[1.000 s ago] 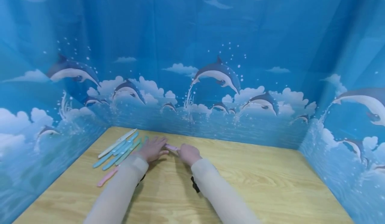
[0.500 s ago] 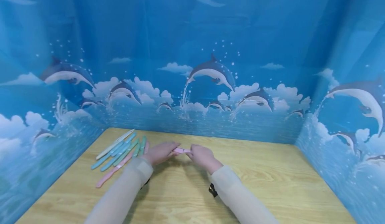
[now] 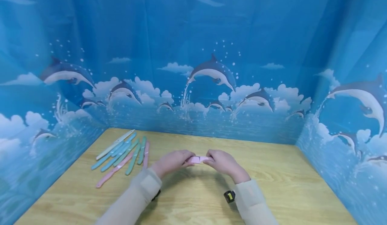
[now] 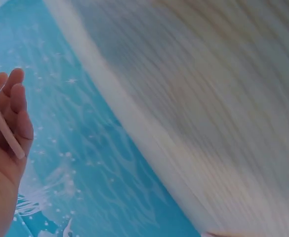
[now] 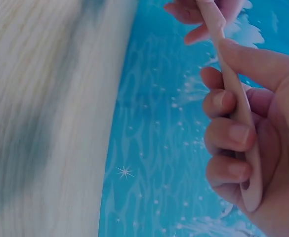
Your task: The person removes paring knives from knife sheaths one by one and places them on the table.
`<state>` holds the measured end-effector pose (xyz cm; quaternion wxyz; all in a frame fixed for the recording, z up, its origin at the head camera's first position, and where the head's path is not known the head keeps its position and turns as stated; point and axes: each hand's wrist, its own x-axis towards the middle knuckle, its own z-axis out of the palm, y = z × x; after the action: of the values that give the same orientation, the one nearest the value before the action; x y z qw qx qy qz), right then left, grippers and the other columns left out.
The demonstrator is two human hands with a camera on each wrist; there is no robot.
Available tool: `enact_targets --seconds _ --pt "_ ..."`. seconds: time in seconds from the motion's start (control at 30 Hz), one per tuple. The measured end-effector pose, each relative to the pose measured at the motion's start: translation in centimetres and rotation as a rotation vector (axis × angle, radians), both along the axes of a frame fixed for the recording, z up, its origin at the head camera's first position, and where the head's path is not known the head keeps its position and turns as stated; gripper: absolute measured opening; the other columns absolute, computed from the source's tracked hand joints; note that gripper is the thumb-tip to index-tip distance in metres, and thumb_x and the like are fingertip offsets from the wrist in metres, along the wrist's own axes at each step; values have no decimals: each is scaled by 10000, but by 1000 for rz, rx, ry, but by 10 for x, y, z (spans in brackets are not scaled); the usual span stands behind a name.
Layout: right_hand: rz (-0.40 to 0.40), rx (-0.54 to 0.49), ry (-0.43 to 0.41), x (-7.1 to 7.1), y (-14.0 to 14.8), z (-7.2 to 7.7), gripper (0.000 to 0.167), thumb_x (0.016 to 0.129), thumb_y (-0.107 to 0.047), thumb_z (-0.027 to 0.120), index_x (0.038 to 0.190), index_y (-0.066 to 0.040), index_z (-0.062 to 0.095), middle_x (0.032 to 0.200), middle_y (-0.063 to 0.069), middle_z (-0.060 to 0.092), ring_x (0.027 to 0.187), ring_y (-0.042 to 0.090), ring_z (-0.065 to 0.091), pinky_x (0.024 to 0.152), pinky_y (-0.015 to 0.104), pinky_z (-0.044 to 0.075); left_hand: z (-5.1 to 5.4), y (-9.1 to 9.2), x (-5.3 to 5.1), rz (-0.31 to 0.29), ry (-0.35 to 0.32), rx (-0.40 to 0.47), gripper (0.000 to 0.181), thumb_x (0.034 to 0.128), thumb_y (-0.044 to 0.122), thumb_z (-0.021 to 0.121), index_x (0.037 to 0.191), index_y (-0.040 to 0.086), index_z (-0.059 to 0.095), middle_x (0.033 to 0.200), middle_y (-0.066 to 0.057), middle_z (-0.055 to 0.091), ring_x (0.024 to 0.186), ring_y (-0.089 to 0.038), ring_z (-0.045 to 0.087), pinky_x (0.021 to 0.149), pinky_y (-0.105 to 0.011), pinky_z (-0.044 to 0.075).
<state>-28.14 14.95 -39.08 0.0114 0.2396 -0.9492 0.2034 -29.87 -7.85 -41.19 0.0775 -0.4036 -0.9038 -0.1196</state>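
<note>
Far to the left of our hands we see a blue sheet [image 3: 30, 97] with dolphins on it, and it goes round behind our hands too. Next, on the worktop [image 3: 272, 178], a bunch of thin sticks lies to the left of our left hand. A white stick [image 3: 115, 144] is at the back of the bunch. Blue sticks [image 3: 104, 161] lie just beside it, then green sticks [image 3: 140, 152]. One long pink stick [image 3: 110, 177] pokes out at the front, nearer to us, and a second loose pink one [image 3: 146, 154] is at the right side, close to our left hand.

Our left hand [image 3: 173, 163] comes next. It pinches one end of the held pink stick [image 3: 195, 160], which is right between our two hands and looks lifted up. A thin dark line crosses it. Our right hand [image 3: 226, 163] has the other end: its fingers curl round the stick and its thumb presses along it. Just below our right hand, by the pale sleeve [image 3: 255, 203], we see a small black thing [image 3: 229, 196] with a yellow patch.
</note>
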Motion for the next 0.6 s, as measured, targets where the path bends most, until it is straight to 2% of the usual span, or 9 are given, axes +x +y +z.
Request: enact_targets --seconds 0.13,0.33,0.47,0.6 --pt "2 -28 -11 5 8 0 174 952 -317 611 913 -148 632 714 -72 535 607 96 453 571 268 385 -1 8 6 -6 29 46 354 966 354 577 1217 108 617 1052 1 687 922 -108 650 793 -245 545" --pt "20 -68 -16 11 16 -1 202 955 -373 594 965 -179 650 699 -98 525 586 71 439 560 249 393 2 14 10 -9 107 108 323 910 408 642 1057 123 679 916 36 682 753 -41 597 661 -174 499" --pt "44 -104 -12 14 18 1 239 939 -411 604 992 -191 678 735 -115 570 597 52 463 571 244 414 4 15 16 2 112 148 272 882 398 686 966 140 693 845 62 654 678 1 527 608 -142 453" --pt "96 -113 14 17 17 1 268 928 -424 615 1007 -188 714 833 -107 661 670 19 535 633 243 466 0 15 23 9 110 172 253 881 390 694 926 141 694 784 71 658 613 25 501 561 -134 433"
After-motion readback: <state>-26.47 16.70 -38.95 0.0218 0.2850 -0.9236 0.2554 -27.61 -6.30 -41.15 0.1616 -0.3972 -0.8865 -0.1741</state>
